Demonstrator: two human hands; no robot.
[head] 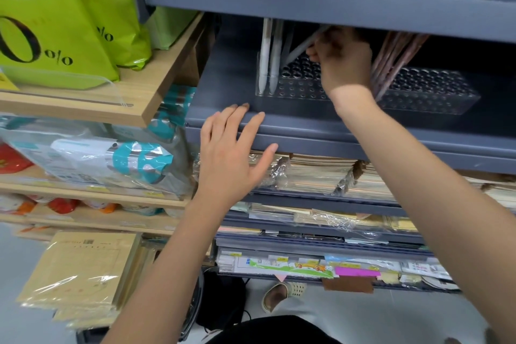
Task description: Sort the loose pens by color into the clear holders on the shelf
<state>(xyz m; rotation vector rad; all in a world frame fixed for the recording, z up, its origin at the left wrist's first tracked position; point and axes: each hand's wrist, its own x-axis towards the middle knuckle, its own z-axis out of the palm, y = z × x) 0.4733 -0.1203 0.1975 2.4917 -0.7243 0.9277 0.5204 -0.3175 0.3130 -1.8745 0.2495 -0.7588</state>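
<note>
- right hand (344,64) was reached in under the upper shelf, with its fingers (314,53) curled and pinching a pale grey pen (303,47)
- that pen was tilted, not upright. its top end was up by the hand and its lower end was down-left, over the holes of the left clear holder (296,89). honestly couldn't tell if the tip was actually in a hole or just above one
- left hand (231,156) was flat and relaxed, fingers (252,126) spread wide and holding nothing. the fingertips lay on the front lip of the grey shelf (223,84), and the thumb stuck out to the right along the shelf's front edge
- two white pens (265,58) stood upright side by side at the far left end of the left holder, pretty much touching each other
- the right clear holder (435,92) sat on the same grey shelf, just right of the right wrist. a bunch of pinkish-brown pens (391,58) leaned in its left end with their tops tipped right. most of its holes were bare
- below that shelf there were stacks of notebooks (315,173) in crinkly plastic wrap, with more paper stuff on the lower levels
- off to the left, lime green bags (55,33) sat on a wooden shelf (156,92)
- down on the floor, a foot in a pale sandal (282,290) showed between the arms
</note>
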